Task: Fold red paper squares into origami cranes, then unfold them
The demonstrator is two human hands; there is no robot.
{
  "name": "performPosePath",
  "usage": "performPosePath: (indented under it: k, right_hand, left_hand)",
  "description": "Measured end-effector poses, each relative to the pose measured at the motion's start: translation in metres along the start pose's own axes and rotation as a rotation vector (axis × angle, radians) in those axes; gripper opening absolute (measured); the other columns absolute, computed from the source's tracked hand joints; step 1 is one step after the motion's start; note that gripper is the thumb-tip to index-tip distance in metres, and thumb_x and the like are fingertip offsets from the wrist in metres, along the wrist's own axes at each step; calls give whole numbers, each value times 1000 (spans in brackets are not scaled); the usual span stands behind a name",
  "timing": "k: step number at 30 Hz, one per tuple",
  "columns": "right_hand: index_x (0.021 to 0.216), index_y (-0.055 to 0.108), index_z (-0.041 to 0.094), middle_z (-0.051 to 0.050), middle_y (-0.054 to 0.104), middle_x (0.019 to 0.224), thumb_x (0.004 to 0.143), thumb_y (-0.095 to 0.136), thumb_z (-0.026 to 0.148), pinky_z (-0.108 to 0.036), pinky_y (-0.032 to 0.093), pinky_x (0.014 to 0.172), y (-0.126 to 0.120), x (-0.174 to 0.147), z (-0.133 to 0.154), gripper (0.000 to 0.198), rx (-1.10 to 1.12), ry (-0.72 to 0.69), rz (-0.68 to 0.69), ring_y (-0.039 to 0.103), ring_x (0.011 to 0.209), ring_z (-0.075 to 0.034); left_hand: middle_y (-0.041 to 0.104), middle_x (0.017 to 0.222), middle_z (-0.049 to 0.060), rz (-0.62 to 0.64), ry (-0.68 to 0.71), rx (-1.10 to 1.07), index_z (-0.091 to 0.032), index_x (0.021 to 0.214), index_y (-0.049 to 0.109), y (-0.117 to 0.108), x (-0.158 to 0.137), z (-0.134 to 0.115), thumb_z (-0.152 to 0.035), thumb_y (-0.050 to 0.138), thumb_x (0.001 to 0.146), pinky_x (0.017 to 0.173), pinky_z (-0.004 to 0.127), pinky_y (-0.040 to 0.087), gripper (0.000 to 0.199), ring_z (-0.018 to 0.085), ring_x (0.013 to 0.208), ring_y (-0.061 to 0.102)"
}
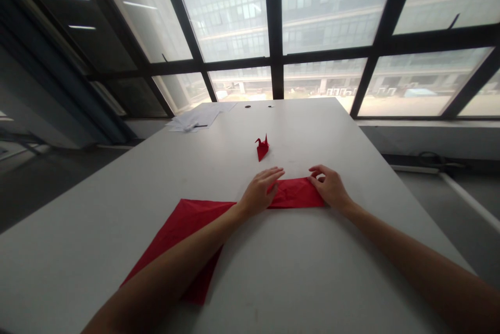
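The left hand [260, 190], open with fingers extended, covers the nine-o'clock end of a folded red paper rectangle [297, 194]. Apart from it, the loosely curled right hand [331, 187] touches the three-o'clock end; whether it pinches, I cannot tell. The creased rectangle lies on a white table [312, 261], a red origami crane [263, 149] at eleven o'clock.

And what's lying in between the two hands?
In the head view, a strip of red paper lies between them on the white table, with the left hand over one end and the right hand at the other.
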State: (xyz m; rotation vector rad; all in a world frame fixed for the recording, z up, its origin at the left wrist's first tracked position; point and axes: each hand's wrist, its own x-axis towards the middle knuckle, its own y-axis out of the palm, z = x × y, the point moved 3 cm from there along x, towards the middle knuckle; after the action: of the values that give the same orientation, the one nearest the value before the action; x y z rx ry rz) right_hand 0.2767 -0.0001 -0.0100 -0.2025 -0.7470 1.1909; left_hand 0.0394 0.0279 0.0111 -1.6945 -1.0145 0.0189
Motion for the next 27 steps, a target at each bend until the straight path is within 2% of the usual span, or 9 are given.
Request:
performPosePath:
  k: [1,3,4,6,9,13,16,21,27]
  right_hand:
    - [102,70,18,-9,72,93,86,55,25,-39,57,76,0,-2,4,23,-95,-47,6,67,76,-21]
    - [109,70,20,-13,68,116,90,52,23,-46,50,96,3,-7,17,26,-273,-204,53,64,107,-28]
    - [116,68,21,-13,63,129,93,49,23,-48,45,104,6,-11,24,30,-325,-289,119,57,121,-29]
    - [136,56,22,-11,53,144,98,42,28,-46,36,113,15,-21,34,41,-365,-399,299,45,136,-26]
    - [154,30,19,-11,34,158,101,37,45,-50,26,118,27,-32,38,59,-396,-397,492,30,146,-26]
    - [157,16,21,-11,22,161,99,32,58,-51,21,120,33,-38,33,71,-420,-381,554,21,149,-26]
    - [157,18,21,-11,25,160,100,30,59,-52,21,120,31,-38,29,69,-445,-384,537,23,149,-26]
    - [153,32,21,-12,31,158,102,26,54,-56,21,118,27,-33,22,62,-504,-337,505,25,148,-29]
    - [150,39,18,-15,32,158,101,31,53,-57,20,117,22,-27,18,60,-510,-274,463,25,148,-29]
  left_hand:
    - [50,148,4,117,49,12,-28,142,49,4,-1,-3,-22,46,97,118,44,32,45,22,141,42]
    - [40,155,2,312,106,40,-30,148,41,11,-3,-7,-28,44,100,121,45,26,48,22,147,30]
    - [36,157,2,375,113,53,-30,150,38,14,-4,-7,-31,42,101,121,45,24,49,22,148,26]
    - [30,159,4,431,103,69,-29,152,32,16,-4,-6,-36,38,103,122,45,20,51,22,150,22]
    - [26,161,4,439,96,80,-30,155,25,17,-2,-5,-42,35,103,122,44,17,54,20,150,22]
    - [27,161,6,407,89,103,-29,156,22,18,-2,-5,-42,38,102,122,44,15,57,20,149,23]
    - [26,161,8,398,63,138,-26,156,20,20,-5,-2,-45,39,101,122,45,13,61,21,150,22]
    - [23,161,13,392,26,203,-21,156,22,15,-9,13,-58,40,97,122,45,9,72,24,150,19]
    - [28,160,11,353,-26,188,-23,155,27,1,-9,19,-61,44,95,121,47,14,73,26,150,21]
